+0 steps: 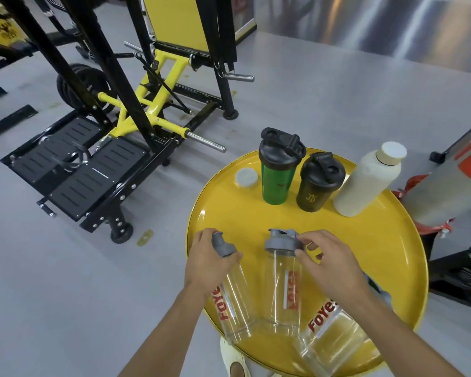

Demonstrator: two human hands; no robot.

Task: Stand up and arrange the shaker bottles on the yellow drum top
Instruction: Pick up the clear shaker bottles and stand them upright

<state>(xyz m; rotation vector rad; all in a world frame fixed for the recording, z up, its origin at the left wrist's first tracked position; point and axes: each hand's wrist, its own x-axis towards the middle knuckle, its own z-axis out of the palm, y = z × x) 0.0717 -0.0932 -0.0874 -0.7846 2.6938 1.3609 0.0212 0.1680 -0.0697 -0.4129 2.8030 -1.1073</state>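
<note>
On the yellow drum top (pixel 370 240), three clear shaker bottles with red lettering occupy the near half. My left hand (pixel 208 261) grips the grey-lidded neck of the left clear bottle (pixel 235 303), which stands tilted. My right hand (pixel 328 261) pinches the grey lid of the middle clear bottle (pixel 284 289), which stands upright. The third clear bottle (pixel 333 338) lies on its side at the near right, partly under my right forearm. At the back stand a green shaker (pixel 278 175), a black shaker (pixel 317 183) and a cream bottle (pixel 367 180).
A white round cap (pixel 246 178) sits on the drum top left of the green shaker. A black and yellow gym machine (pixel 114 126) stands on the grey floor to the left. A grey and red machine (pixel 452 186) crowds the drum's right side.
</note>
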